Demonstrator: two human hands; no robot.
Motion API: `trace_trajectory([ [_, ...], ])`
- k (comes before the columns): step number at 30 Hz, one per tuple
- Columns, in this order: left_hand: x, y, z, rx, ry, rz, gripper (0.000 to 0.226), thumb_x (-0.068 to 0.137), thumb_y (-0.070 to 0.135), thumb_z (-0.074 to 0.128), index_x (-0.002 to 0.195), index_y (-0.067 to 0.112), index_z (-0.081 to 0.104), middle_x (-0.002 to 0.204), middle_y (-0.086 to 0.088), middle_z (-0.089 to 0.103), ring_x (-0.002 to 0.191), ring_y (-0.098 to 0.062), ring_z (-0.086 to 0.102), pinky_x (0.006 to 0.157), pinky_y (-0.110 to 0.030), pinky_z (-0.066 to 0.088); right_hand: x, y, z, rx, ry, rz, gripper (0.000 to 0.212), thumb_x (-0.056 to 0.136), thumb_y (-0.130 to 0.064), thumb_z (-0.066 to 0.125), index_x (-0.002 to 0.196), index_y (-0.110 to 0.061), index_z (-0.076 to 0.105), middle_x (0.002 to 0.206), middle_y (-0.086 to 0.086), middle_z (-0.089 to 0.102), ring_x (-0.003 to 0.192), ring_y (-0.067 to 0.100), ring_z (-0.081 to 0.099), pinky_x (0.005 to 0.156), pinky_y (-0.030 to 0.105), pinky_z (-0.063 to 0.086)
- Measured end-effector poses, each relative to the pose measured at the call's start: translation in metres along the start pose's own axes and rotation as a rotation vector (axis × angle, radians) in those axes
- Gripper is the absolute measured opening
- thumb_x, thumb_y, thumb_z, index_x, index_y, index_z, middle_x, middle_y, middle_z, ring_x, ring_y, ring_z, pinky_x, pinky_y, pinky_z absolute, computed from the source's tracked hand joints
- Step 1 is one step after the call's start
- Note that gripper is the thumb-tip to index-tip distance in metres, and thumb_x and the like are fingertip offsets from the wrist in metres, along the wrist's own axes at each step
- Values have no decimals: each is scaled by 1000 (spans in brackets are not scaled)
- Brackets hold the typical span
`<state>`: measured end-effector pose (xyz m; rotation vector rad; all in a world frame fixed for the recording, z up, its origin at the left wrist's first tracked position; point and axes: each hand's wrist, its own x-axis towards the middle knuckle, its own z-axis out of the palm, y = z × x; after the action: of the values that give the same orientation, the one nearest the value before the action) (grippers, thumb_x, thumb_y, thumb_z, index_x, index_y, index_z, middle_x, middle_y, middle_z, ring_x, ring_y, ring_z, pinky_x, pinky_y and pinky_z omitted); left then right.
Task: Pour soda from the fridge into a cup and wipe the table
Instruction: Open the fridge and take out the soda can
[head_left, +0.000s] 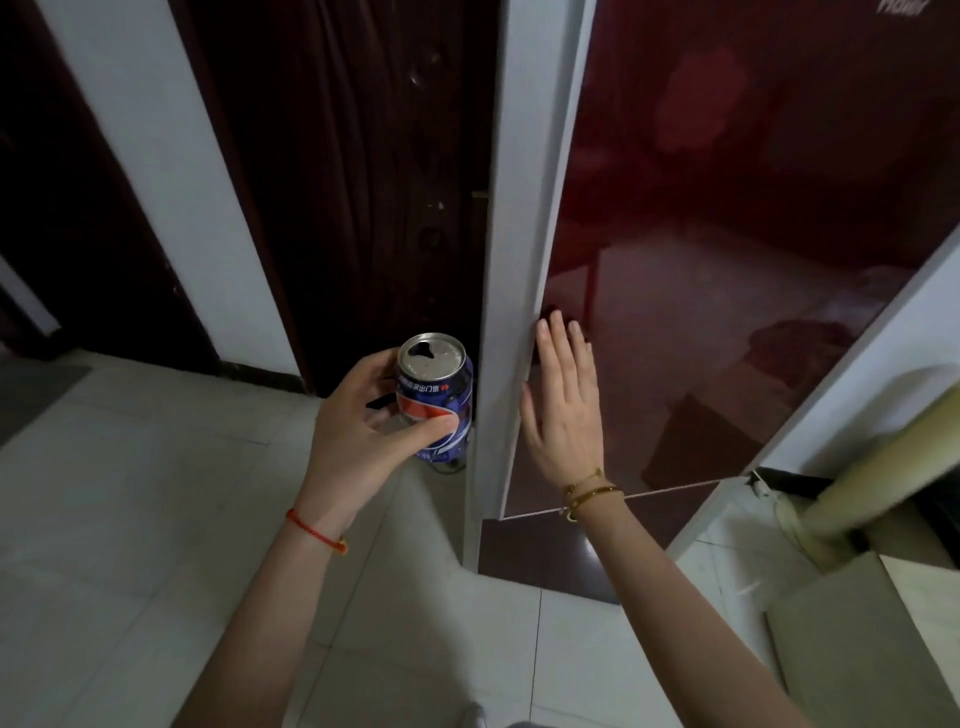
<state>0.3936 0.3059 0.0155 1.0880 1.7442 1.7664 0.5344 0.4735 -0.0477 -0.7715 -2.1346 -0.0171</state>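
- One soda can (435, 397) was in view, blue with a red and white emblem, upright, its top already opened; it hung over the pale floor tiles (130, 545), just left of the fridge's white edge.
- Two hands showed. The left hand (363, 431) had its grip curled round the can, thumb across the front of the label and fingers behind it.
- The right hand (563, 400) had its grip spread flat, fingers straight, pressed against the fridge door (727, 234) near its left edge.
- One red upper door panel was seen, glossy, with a darker lower panel (540, 545) beneath it.
- One red string band (314, 530) sat on the left wrist; the gold bracelets (589, 493) on the right wrist looked like two.
- One dark wooden door (353, 182) stood behind the can.
- The can's lower end was hidden by the thumb and palm; its print was too small to read.
- A beige cylinder (893, 467) at the right edge was cut off and blurred; what it was could not be told.
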Motion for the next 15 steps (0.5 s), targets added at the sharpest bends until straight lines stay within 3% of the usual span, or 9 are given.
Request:
trace_trajectory([
  [6,33,-14,11,28,41,-3,63,61,8,89,116,27,63,116,6,69,110,-9,64,96,-28,51,32,21,27,80,-47,16,63,95,-7,46,152,-7,18,161,7,12,150,23,3,120,50,17],
  [15,76,-33,26,38,41,-33,67,62,8,89,122,21,61,118,5,68,112,-8,63,97,-29,51,71,45,59,78,-134,71,71,91,0,41,154,-14,11,163,2,4,150,18,-5,122,46,9],
])
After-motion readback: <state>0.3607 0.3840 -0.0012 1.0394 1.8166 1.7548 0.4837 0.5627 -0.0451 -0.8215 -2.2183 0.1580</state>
